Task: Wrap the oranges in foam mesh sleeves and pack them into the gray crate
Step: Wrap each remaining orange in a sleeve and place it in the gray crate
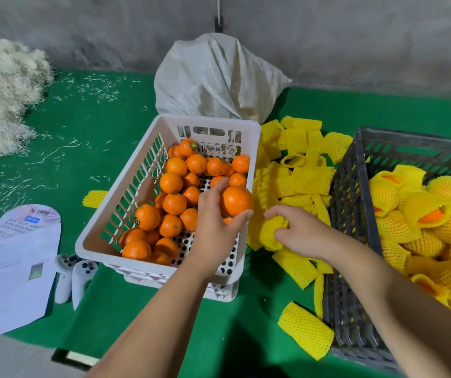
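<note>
Green mat | left hand holds orange | right hand pinches sleeve

Open air lies above both hands. Right of the right hand, the gray crate wall rises as a barrier. Yellow foam sleeves crowd the gap beneath and ahead. Left of the left hand, the white crate rim stands.

Two crates, one sack, two controllers
</note>
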Demonstrator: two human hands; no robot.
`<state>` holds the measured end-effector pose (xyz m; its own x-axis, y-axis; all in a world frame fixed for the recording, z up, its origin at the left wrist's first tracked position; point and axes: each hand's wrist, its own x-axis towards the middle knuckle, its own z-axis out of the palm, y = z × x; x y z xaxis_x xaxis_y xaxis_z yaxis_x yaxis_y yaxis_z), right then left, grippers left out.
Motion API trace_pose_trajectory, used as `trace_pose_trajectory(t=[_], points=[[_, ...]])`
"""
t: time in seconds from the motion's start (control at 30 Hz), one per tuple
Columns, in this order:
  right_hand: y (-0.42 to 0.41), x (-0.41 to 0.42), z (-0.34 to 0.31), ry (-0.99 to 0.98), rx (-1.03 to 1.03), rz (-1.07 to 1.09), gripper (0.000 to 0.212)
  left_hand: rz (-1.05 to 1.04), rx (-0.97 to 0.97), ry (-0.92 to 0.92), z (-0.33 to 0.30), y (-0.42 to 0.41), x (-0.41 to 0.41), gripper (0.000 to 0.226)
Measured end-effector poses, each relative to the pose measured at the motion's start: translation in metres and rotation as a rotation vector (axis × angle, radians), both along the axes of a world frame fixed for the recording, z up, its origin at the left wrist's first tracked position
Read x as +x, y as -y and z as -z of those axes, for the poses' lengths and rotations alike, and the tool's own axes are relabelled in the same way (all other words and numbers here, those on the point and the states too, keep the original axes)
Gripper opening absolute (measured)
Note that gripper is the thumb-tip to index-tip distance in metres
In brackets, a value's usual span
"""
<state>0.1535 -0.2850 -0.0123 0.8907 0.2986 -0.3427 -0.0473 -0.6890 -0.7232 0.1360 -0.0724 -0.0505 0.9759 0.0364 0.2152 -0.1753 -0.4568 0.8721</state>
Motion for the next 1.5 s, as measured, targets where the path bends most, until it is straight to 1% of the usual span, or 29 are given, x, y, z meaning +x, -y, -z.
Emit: trace_pose_trajectory(t=[0.07, 0.1, 0.17, 0.23, 0.3, 0.37, 0.43, 0.5, 0.57, 0.67, 0.7, 0.77, 0.83, 0.9, 0.97, 1.03, 1.1, 1.17, 1.23, 1.3, 1.33, 1.37, 1.4, 1.47, 1.5], points=[[0.013, -0.01, -0.007, 0.0, 0.216, 0.095, 0.047, 0.083, -0.089, -0.003, -0.002, 0.016, -0.01, 0.078], [0.017, -0.015, -0.008, 0.026, 0.319, 0.159, 0.046, 0.134, -0.151, -0.024, -0.003, 0.023, -0.013, 0.076], [0.021, -0.024, -0.007, 0.063, 0.48, 0.298, 0.036, 0.21, -0.226, -0.069, -0.005, 0.035, -0.017, 0.069], [0.021, -0.026, -0.006, 0.023, 0.608, 0.382, 0.029, 0.2, -0.247, -0.107, -0.008, 0.042, -0.017, 0.063], [0.017, -0.024, -0.007, -0.045, 0.776, 0.438, 0.027, 0.171, -0.323, -0.175, -0.015, 0.047, -0.013, 0.057], [0.012, -0.021, -0.008, -0.077, 0.869, 0.471, 0.027, 0.211, -0.411, -0.267, -0.02, 0.05, -0.008, 0.057], [0.009, -0.02, -0.009, -0.115, 0.92, 0.475, 0.028, 0.281, -0.413, -0.322, -0.022, 0.05, -0.005, 0.067], [0.01, -0.02, -0.011, -0.172, 0.999, 0.473, 0.031, 0.294, -0.402, -0.327, -0.019, 0.048, -0.004, 0.074], [0.012, -0.02, -0.014, -0.21, 1.067, 0.47, 0.033, 0.244, -0.418, -0.296, -0.016, 0.049, -0.005, 0.07], [0.013, -0.018, -0.012, -0.206, 1.049, 0.48, 0.031, 0.163, -0.387, -0.238, -0.011, 0.057, -0.007, 0.068], [0.014, -0.017, -0.011, -0.212, 1.044, 0.498, 0.032, 0.144, -0.349, -0.232, -0.01, 0.06, -0.007, 0.072], [0.018, -0.014, -0.009, -0.235, 1.059, 0.564, 0.038, 0.113, -0.29, -0.235, -0.013, 0.067, -0.007, 0.086], [0.023, -0.011, -0.005, -0.226, 1.06, 0.636, 0.044, 0.101, -0.269, -0.216, -0.015, 0.071, -0.006, 0.097], [0.029, -0.009, 0.001, -0.18, 0.993, 0.677, 0.046, 0.103, -0.276, -0.195, -0.014, 0.07, -0.005, 0.102], [0.032, -0.007, 0.006, -0.138, 0.954, 0.687, 0.046, 0.105, -0.305, -0.182, -0.01, 0.066, -0.006, 0.101], [0.033, -0.005, 0.01, -0.082, 0.928, 0.711, 0.045, 0.093, -0.322, -0.183, -0.005, 0.064, -0.008, 0.095], [0.032, -0.004, 0.014, -0.015, 0.826, 0.721, 0.042, 0.071, -0.308, -0.184, -0.004, 0.063, -0.008, 0.089], [0.03, -0.004, 0.015, 0.067, 0.687, 0.68, 0.039, 0.06, -0.272, -0.174, -0.006, 0.062, -0.008, 0.087], [0.027, -0.005, 0.016, 0.109, 0.597, 0.591, 0.048, 0.09, -0.231, -0.169, -0.008, 0.064, -0.007, 0.084], [0.023, -0.005, 0.013, 0.077, 0.585, 0.532, 0.063, 0.151, -0.175, -0.194, -0.009, 0.066, -0.008, 0.082], [0.021, -0.006, 0.012, 0.071, 0.573, 0.527, 0.066, 0.187, -0.163, -0.223, -0.009, 0.066, -0.008, 0.082], [0.02, -0.007, 0.012, 0.083, 0.543, 0.534, 0.062, 0.225, -0.176, -0.255, -0.01, 0.065, -0.009, 0.08], [0.02, -0.007, 0.011, 0.107, 0.495, 0.543, 0.053, 0.265, -0.199, -0.286, -0.009, 0.063, -0.009, 0.079], [0.02, -0.009, 0.011, 0.175, 0.387, 0.518, 0.022, 0.358, -0.202, -0.327, -0.009, 0.057, -0.01, 0.081], [0.02, -0.01, 0.012, 0.209, 0.348, 0.493, 0.013, 0.406, -0.173, -0.333, -0.009, 0.055, -0.011, 0.08]])
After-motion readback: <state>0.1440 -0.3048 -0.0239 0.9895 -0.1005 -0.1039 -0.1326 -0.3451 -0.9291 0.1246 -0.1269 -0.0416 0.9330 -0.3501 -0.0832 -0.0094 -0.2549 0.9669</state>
